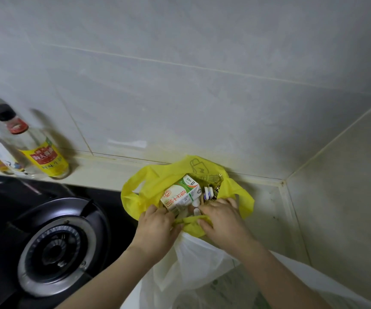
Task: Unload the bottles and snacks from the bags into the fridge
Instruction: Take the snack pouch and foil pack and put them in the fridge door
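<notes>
A yellow plastic bag point(149, 184) sits open on the counter against the tiled wall. Inside it lies a white and green milk carton point(180, 195), with small white bottles point(208, 192) beside it on the right. My left hand point(155, 230) grips the bag's near rim at the left of the opening. My right hand point(222, 221) grips the yellow rim at the right and pulls it toward me. A white plastic bag point(191, 268) lies just in front, under my wrists. The fridge is out of view.
A black gas hob with a round burner point(57, 246) takes up the left side, close to the yellow bag. Condiment bottles point(39, 150) stand at the back left by the wall. The counter ends in a tiled corner point(284, 181) on the right.
</notes>
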